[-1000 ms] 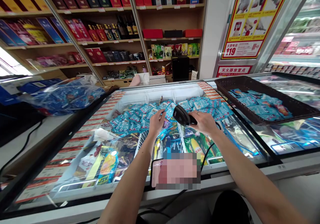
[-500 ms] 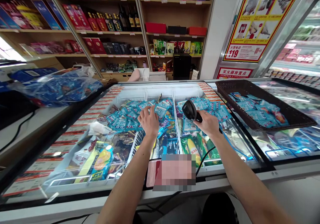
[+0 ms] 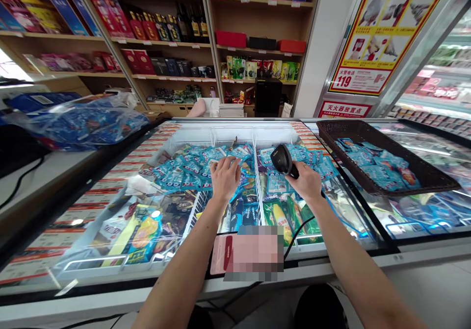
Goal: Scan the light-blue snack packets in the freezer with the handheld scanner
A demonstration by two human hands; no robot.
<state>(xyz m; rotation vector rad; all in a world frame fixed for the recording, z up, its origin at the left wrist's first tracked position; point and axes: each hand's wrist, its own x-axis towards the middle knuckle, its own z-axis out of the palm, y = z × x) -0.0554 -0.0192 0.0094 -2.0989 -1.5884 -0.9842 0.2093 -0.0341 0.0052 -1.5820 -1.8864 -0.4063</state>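
My right hand grips the handle of a black barcode scanner, its head pointing left over blue snack packets. A black cable runs from it down to the freezer's front edge. My left hand is over the left pile of small blue packets, its fingers bent forward and slightly apart. I see nothing gripped in it, though the undersides of its fingertips are hidden. Both piles lie on the freezer's glass top.
A dark brown basket with blue packets stands on the right. Clear bags of blue packets lie at left. A pink item, partly blurred, rests at the front edge. Frozen goods show beneath the glass; stocked shelves stand behind.
My left hand has shifted a little to the right over the packets, its fingers straighter. The scanner has moved slightly right with my right hand still around it. The view has shifted slightly.
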